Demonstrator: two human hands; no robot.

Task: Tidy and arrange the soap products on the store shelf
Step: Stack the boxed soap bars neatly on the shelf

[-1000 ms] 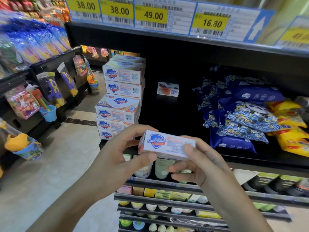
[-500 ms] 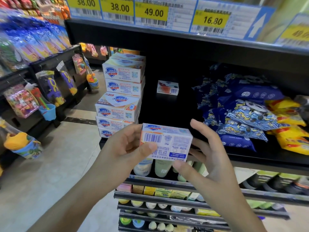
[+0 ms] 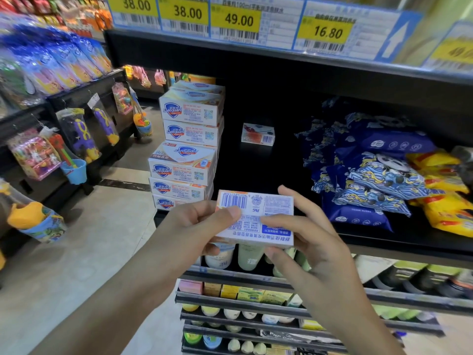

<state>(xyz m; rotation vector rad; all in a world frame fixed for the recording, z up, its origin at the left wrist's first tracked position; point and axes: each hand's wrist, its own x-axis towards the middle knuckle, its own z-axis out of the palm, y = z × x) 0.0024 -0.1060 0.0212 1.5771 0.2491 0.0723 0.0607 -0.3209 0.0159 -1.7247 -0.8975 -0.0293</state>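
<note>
We saw a pale tiled floor (image 3: 84, 254) beside black shelves (image 3: 281, 73), with yellow price tags (image 3: 238, 20) along their top edge.

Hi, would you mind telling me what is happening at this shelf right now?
A person is tidying soap on a store shelf. Both hands, the left hand and the right hand, hold one Safeguard soap box in front of the shelf edge, with its barcode side facing the camera. On the left of the black shelf stands a stack of Safeguard soap boxes. A single small soap box sits alone further back. Blue wipe packs are piled to the right.
</note>
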